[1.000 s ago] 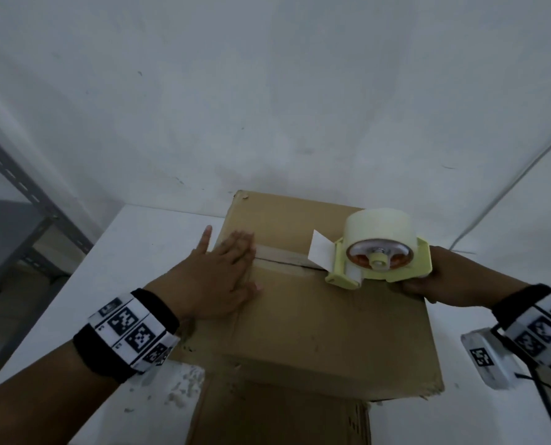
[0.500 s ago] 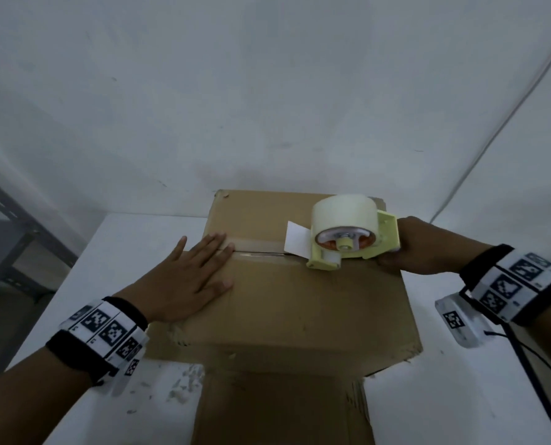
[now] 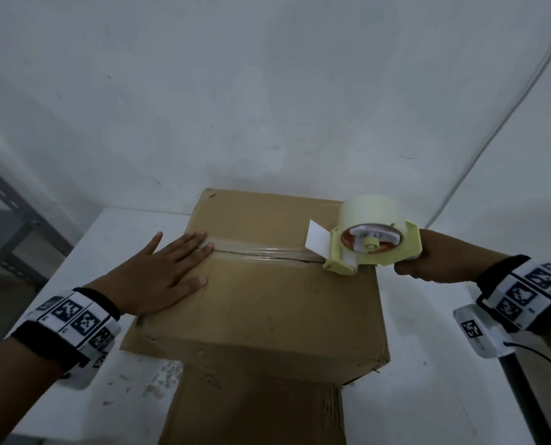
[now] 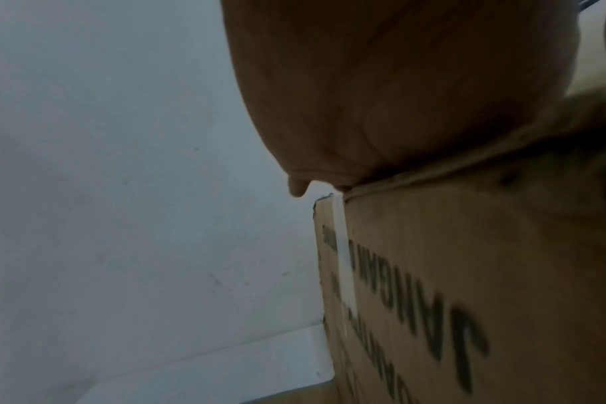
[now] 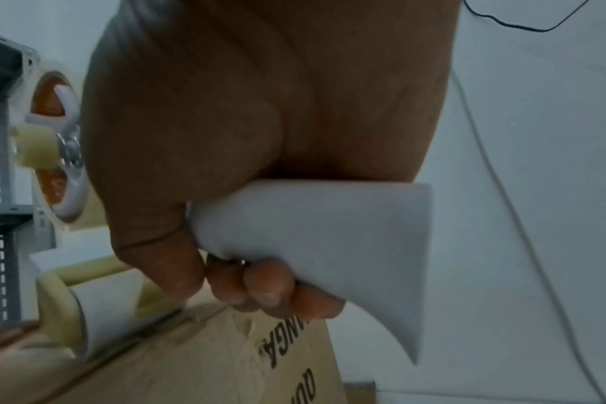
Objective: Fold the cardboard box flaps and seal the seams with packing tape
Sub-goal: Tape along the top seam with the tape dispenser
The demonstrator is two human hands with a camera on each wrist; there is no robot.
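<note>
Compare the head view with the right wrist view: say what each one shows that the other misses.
Only the head view shows the left hand flat on the cardboard box, the tape strip along the centre seam, and the whole tape roll.

Only the right wrist view shows the fingers curled round the dispenser's white handle, and dark printing on the box's side.

Both show the right hand, the yellow tape dispenser and the box.
</note>
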